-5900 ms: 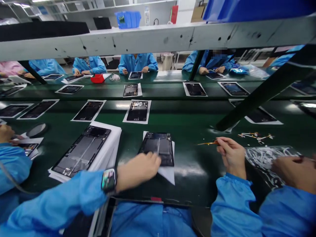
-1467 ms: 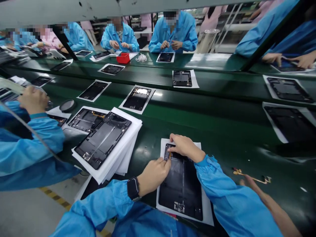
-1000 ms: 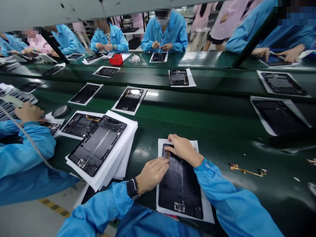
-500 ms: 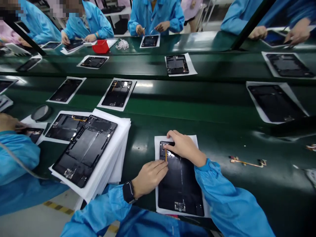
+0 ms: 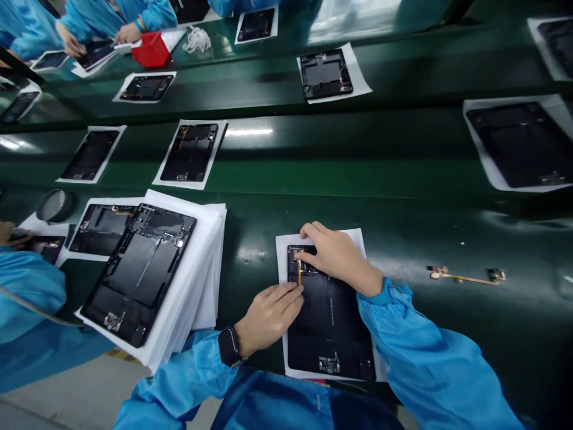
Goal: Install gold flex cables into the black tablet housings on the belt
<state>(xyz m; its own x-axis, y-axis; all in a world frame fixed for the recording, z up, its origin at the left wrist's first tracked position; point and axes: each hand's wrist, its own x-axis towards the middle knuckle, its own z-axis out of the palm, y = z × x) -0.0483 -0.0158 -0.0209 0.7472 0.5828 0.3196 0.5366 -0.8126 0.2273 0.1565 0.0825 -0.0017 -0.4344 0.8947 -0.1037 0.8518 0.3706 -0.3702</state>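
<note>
An open tablet housing (image 5: 332,325), black with its inside facing up, lies on a white sheet (image 5: 281,243) in front of me. A thin orange flex cable (image 5: 299,270) runs lengthwise near its upper left corner. My left hand (image 5: 272,313), a black watch at the wrist, has its fingertips closed together at the cable's lower end. From above and to the right, my right hand (image 5: 333,254) reaches over the housing's top edge, thumb and fingers closed at the cable's upper end. The fingers partly hide that end. Another flex cable (image 5: 465,277) with small connectors lies on the bench to the right.
Left of me, a tablet housing (image 5: 142,269) rests on a stack of white sheets (image 5: 210,269). A round dark dish (image 5: 55,206) stands beyond. More housings on sheets, such as one housing (image 5: 190,152), line the green bench (image 5: 277,179). Co-workers in blue sit across and at left.
My view has tilted down and turned slightly, so the far side of the bench has shifted up. Both hands stay at the flex cable, with only slight finger movement.
</note>
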